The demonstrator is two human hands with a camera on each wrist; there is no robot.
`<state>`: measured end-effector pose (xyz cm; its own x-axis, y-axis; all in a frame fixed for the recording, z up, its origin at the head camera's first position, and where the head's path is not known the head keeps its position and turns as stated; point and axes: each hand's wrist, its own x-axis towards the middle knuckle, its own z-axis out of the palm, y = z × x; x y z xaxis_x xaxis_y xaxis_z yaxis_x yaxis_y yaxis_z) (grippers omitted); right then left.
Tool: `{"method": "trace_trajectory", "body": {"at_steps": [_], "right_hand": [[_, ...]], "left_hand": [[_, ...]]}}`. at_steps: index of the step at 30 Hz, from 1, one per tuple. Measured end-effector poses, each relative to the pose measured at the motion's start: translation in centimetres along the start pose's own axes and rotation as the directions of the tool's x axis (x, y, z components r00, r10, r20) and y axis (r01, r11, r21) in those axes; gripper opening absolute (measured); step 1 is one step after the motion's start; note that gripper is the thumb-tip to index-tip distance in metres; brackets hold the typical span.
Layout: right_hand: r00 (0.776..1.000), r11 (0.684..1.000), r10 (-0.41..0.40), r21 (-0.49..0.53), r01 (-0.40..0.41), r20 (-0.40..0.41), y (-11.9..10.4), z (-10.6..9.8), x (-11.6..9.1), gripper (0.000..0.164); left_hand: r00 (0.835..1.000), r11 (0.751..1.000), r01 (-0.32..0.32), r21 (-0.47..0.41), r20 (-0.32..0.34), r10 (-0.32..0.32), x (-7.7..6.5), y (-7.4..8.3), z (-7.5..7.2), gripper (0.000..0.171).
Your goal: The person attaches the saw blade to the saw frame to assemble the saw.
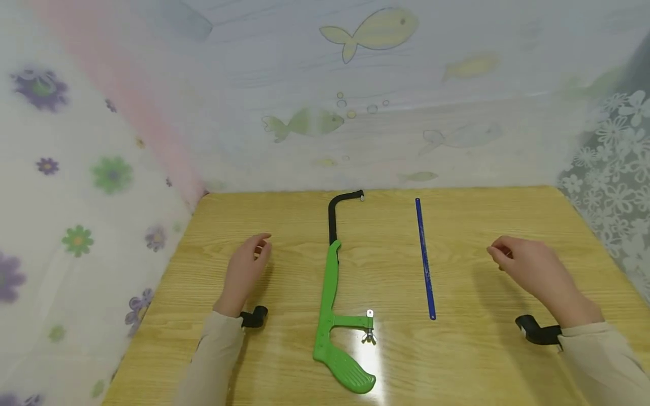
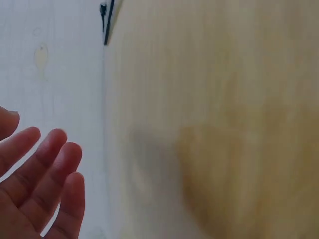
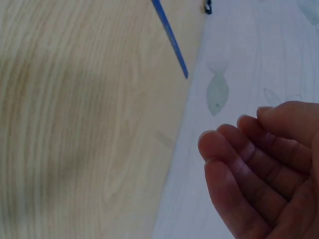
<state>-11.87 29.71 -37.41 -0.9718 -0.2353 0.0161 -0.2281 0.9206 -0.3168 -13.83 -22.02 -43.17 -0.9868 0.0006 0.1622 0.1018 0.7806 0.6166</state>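
Fish-printed sheeting [image 1: 238,73] rises behind a wood-grained counter [image 1: 284,361], where a green-and-black hacksaw frame [image 1: 330,279] lies near the middle and a blue blade [image 1: 425,259] lies apart on its right, both set lengthwise, I'd judge, for easy reach from either side. I count one frame, one blade and one wing nut [image 1: 369,337] fixed to the frame. Two hands flank them, the left hand [image 1: 246,268] and the right hand [image 1: 534,264], fingers loosely bent, pinching nothing.
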Motion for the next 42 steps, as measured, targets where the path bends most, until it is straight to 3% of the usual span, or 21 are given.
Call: {"method": "trace_trajectory", "body": {"at_steps": [5,9,13,18,24,27,31,35,42], "right_hand": [[0.999,0.992,0.009,0.125,-0.014,0.047,-0.6,1.6,-0.2,0.038],[0.997,0.967,0.051,0.248,-0.065,0.061,-1.1,3.0,-0.3,0.043],[0.992,0.923,0.123,0.364,-0.128,0.035,-1.3,4.6,-0.4,0.044],[0.984,0.895,0.172,0.410,-0.176,0.048,-2.0,6.6,-0.4,0.046],[0.976,0.871,0.185,0.442,-0.217,0.114,-3.7,8.0,-0.1,0.049],[0.971,0.899,0.215,0.368,-0.238,0.101,-4.7,8.3,-0.2,0.051],[0.963,0.939,0.261,0.214,-0.268,0.061,-6.1,8.5,-0.1,0.052],[0.950,0.935,0.294,0.176,-0.309,0.106,-7.1,8.6,0.2,0.050],[0.944,0.927,0.293,0.197,-0.319,0.149,-7.8,8.8,0.4,0.042]], "left_hand": [[0.998,0.986,0.067,-0.155,0.020,-0.065,-2.1,1.0,1.4,0.037],[0.995,0.976,0.087,-0.198,0.073,-0.074,-3.4,2.2,2.1,0.034],[0.992,0.967,0.080,-0.243,0.110,-0.054,-4.5,3.4,3.1,0.030],[0.987,0.946,0.071,-0.317,0.160,-0.020,-5.7,4.8,4.0,0.028],[0.985,0.960,0.017,-0.279,0.172,0.033,-6.1,5.6,4.7,0.030],[0.977,0.960,0.002,-0.279,0.205,0.057,-6.3,6.2,4.8,0.032],[0.955,0.951,0.016,-0.310,0.286,0.077,-6.6,7.1,5.0,0.034],[0.934,0.947,-0.024,-0.321,0.331,0.136,-7.0,7.9,5.7,0.034],[0.920,0.950,-0.111,-0.291,0.331,0.209,-7.3,9.2,6.0,0.031]]}}
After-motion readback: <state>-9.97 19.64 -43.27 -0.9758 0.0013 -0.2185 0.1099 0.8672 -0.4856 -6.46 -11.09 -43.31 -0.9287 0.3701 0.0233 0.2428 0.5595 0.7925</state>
